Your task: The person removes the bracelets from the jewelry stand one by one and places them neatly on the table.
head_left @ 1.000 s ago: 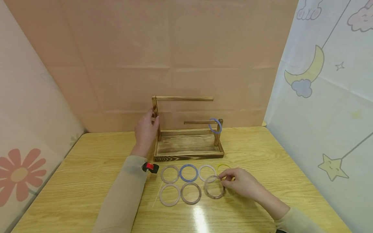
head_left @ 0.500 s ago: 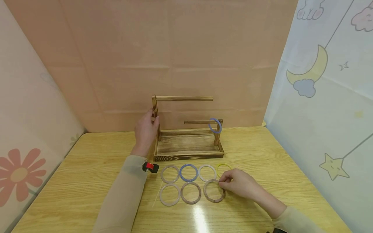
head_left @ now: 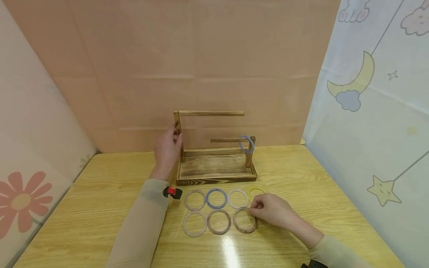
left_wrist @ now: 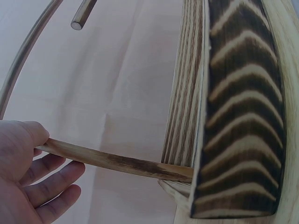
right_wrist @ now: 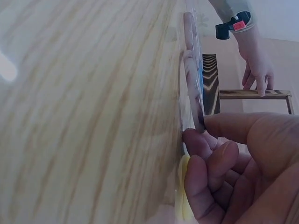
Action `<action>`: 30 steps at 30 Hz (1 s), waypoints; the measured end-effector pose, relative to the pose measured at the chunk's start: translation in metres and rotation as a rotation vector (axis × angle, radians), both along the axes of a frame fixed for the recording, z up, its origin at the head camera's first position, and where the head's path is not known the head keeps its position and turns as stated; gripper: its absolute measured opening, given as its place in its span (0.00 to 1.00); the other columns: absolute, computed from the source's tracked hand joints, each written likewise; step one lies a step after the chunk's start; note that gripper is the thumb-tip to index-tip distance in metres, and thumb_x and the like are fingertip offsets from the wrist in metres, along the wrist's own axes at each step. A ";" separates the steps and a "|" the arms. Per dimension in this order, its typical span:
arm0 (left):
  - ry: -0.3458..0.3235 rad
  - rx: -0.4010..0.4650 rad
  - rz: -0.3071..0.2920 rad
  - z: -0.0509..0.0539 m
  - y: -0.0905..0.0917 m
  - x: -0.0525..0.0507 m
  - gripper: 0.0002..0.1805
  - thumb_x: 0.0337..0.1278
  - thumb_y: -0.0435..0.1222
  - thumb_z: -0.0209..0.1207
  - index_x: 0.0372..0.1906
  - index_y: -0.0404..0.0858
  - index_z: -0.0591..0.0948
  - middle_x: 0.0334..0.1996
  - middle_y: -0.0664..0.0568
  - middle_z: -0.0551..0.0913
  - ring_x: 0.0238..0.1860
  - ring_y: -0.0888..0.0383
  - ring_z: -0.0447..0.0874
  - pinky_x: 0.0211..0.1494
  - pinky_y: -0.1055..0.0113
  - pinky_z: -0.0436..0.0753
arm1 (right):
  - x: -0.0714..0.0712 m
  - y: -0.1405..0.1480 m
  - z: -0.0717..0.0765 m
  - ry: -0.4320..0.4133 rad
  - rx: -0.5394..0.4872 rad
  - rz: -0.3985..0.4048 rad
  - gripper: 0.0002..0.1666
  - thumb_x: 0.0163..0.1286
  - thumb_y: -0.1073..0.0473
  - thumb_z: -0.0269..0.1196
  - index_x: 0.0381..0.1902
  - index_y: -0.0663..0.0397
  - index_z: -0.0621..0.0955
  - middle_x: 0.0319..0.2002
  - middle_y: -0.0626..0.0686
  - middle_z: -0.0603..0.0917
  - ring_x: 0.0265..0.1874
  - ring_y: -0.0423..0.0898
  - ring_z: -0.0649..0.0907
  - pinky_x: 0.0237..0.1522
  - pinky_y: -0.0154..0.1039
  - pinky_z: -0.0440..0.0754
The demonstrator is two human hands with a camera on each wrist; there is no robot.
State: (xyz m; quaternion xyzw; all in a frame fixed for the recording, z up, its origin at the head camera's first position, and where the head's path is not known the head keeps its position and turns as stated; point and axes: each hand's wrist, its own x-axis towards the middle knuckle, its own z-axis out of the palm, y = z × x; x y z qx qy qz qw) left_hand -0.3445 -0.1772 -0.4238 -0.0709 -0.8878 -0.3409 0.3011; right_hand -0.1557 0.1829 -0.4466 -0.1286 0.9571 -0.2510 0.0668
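Observation:
My left hand [head_left: 166,150] holds the tall left post of a dark-grained wooden bangle stand [head_left: 216,181]; in the left wrist view, thumb and fingers lie on either side of that post [left_wrist: 117,162]. My right hand [head_left: 273,210] pinches the right edge of a translucent brown-grey bangle [head_left: 246,231], low at the tabletop. Thumb and finger meet at the rim of this bangle [right_wrist: 195,91] in the right wrist view. A violet-blue bangle [head_left: 247,152] hangs on the stand's lower bar, near its post. The upper bar [head_left: 211,113] carries no bangle.
Before the stand lie a mauve bangle [head_left: 195,191], a blue bangle [head_left: 216,189], a white bangle [head_left: 238,190] and a yellow bangle [head_left: 256,188], partly behind my right hand. Nearer are a pale pink bangle [head_left: 195,235] and a brownish bangle [head_left: 219,233]. Cloth walls surround the table [head_left: 110,193].
The brown-grey bangle has come down towards me, from overlapping the white bangle to lying in line with the front row, my right hand still pinching it. My left hand stays on the post.

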 end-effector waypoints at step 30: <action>0.003 -0.008 0.007 0.001 0.001 0.002 0.21 0.83 0.41 0.64 0.67 0.33 0.82 0.55 0.38 0.90 0.43 0.42 0.94 0.40 0.42 0.88 | 0.000 0.000 -0.011 0.021 -0.019 -0.065 0.12 0.72 0.46 0.77 0.31 0.38 0.85 0.23 0.37 0.80 0.22 0.40 0.75 0.28 0.38 0.70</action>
